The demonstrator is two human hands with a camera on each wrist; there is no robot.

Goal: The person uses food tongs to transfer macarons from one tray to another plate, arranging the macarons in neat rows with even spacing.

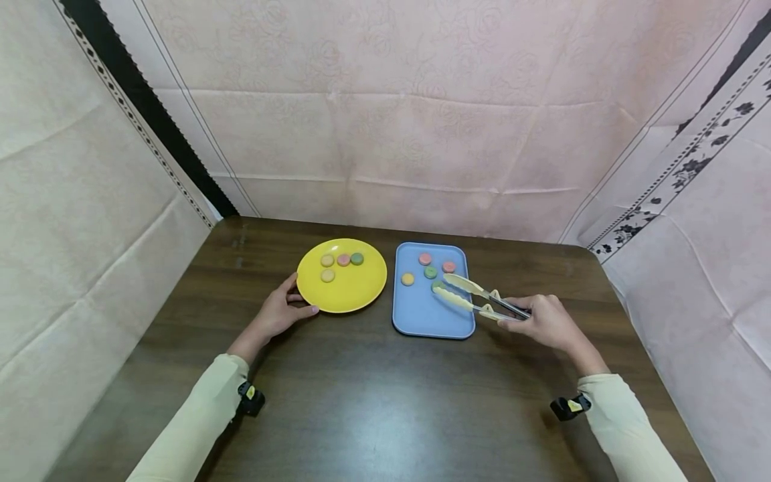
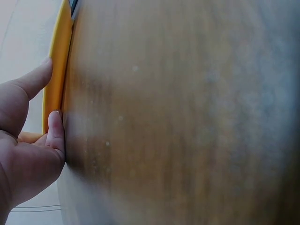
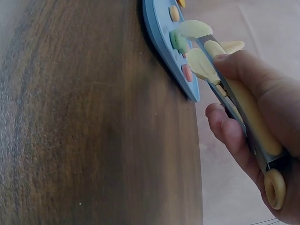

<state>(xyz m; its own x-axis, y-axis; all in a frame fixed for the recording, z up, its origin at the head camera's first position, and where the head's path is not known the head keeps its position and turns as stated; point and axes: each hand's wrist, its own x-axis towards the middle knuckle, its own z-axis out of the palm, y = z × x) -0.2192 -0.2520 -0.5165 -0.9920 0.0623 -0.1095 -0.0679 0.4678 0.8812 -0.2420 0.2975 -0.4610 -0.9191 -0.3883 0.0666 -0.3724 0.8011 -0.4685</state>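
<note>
1. A person's left hand [image 1: 276,314] grips the rim of a round yellow plate [image 1: 349,293] bearing four macaron-like discs [image 1: 343,260].
2. The right hand [image 1: 545,323] grips pale-tipped tongs [image 1: 464,284], jaws parted over a blue rectangular tray [image 1: 424,318], where pink, green and yellow discs [image 1: 430,272] lie.
3. Plate and tray sit side by side, slightly apart, on a wooden table [image 1: 337,381].

booth-like space: cloth walls [image 1: 409,134], table [image 1: 385,395]

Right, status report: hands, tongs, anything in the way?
Right hand holds tongs, tips apart near green disc on blue tray. Left hand holds yellow plate. No obstruction visible.
</note>
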